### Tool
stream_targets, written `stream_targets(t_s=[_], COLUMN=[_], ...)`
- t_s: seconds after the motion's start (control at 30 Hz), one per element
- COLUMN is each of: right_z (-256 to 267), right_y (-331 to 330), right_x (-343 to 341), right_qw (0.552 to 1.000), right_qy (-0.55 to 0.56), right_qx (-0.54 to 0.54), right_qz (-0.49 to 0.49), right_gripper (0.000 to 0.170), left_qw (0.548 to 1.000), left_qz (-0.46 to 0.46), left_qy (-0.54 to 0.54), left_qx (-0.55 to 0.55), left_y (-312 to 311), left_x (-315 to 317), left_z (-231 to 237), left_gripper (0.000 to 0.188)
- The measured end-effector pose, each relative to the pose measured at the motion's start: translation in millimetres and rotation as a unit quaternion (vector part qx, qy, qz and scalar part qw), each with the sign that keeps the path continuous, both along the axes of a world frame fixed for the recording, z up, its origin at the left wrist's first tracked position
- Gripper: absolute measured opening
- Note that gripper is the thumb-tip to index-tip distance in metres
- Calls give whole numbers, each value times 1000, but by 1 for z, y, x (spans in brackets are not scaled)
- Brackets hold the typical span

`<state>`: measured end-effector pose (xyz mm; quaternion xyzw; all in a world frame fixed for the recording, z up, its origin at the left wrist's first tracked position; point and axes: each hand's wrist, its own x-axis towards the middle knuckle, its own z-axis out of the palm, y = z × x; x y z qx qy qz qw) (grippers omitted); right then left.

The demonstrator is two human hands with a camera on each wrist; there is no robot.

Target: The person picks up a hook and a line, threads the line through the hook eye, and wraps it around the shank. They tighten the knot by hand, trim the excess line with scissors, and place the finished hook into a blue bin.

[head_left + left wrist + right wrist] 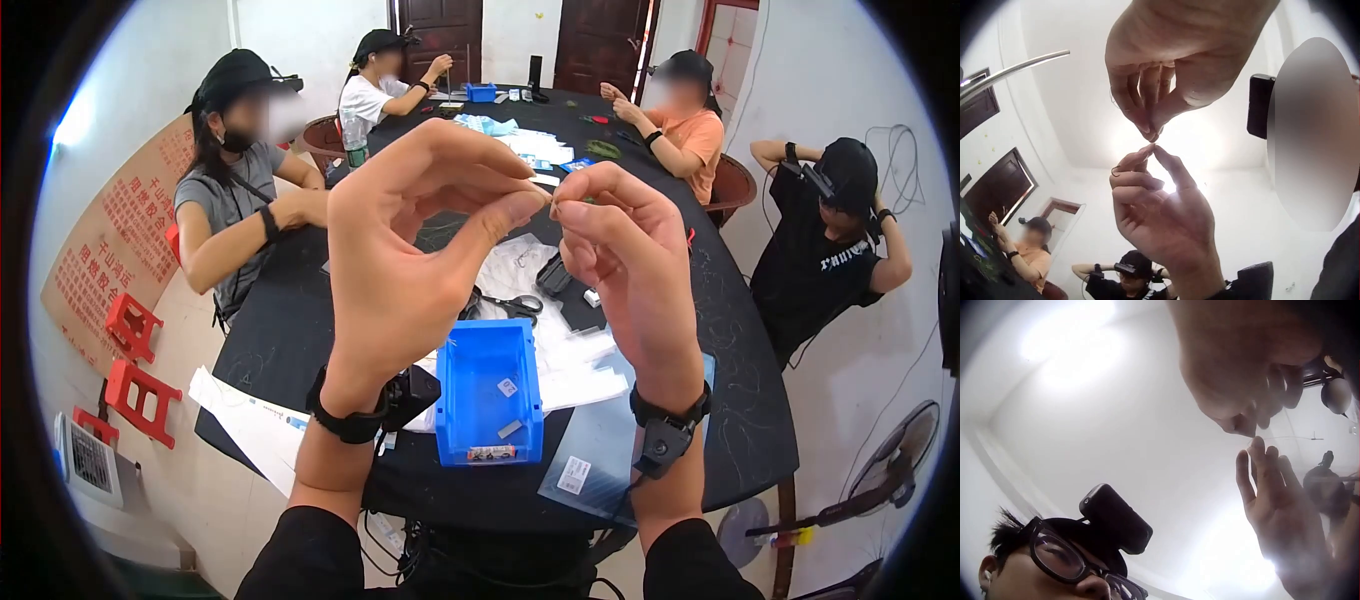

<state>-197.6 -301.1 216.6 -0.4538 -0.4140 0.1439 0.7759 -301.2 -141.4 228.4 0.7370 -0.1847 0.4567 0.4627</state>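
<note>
Both hands are raised over the near end of the table, with their fingertips meeting. My left hand [405, 265] bends in from the left, thumb and index finger pinched together at the tips. Facing it, my right hand [640, 260] also pinches with thumb and index finger, its other fingers curled. A very thin strand [1114, 170] shows as a small dark curve beside the right hand's fingers in the left wrist view. What lies between the fingertips is mostly hidden, and I cannot tell its kind. Below the hands stands a blue plastic bin [490, 390] with small labels inside.
Black scissors [520, 306] and a dark case [552, 275] lie behind the bin on the black-covered table [270, 340]. White papers [255, 425] lie at left, a clear plastic sheet [590, 450] at right. Several people sit around the table. A fan [890, 460] stands at right.
</note>
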Motion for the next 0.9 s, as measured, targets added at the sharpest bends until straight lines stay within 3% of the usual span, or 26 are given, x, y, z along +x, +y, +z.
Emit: stream_targets(t_s=[0.27,0.63,0.73,0.9], right_z=[-1,-1,-2,0], right_y=[1,6,10,11], right_x=[-3,-1,0,4], right_qw=[996,985,984,999], right_qy=[46,79,95,30], right_qx=[18,26,31,21], right_qz=[78,149,148,32], right_gripper=[12,10,10,11], left_qw=[1000,987,984,994], left_qz=[-24,-147,-166,-111], left_qy=[-17,37,43,15], left_qx=[-4,-50,-40,-3], left_y=[0,5,11,23], left_x=[3,3,3,4], left_z=[-1,0,-1,0], left_gripper=[28,24,26,28])
